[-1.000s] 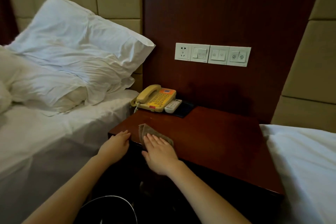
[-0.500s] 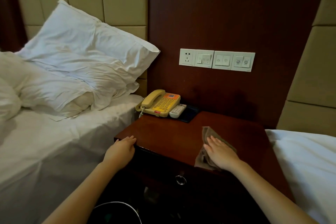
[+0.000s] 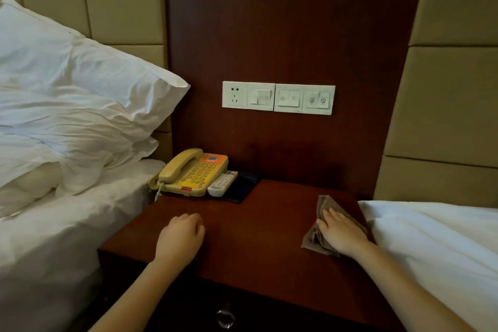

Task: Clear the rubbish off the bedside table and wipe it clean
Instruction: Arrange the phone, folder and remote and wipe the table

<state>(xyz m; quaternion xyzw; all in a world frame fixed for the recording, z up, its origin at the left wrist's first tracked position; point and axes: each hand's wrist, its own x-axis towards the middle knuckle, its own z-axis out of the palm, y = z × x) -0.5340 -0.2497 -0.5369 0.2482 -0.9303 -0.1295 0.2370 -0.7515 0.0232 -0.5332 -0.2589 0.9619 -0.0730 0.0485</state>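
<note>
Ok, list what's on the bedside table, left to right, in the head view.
Telephone → remote → dark folder → cloth under the right hand.

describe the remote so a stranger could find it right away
Start at the dark wooden bedside table and go to its far left corner, below the wall switches. Beside the yellow phone there, on its right, lies the remote on a dark mat. It is the only slim white thing, with rows of small buttons.
</note>
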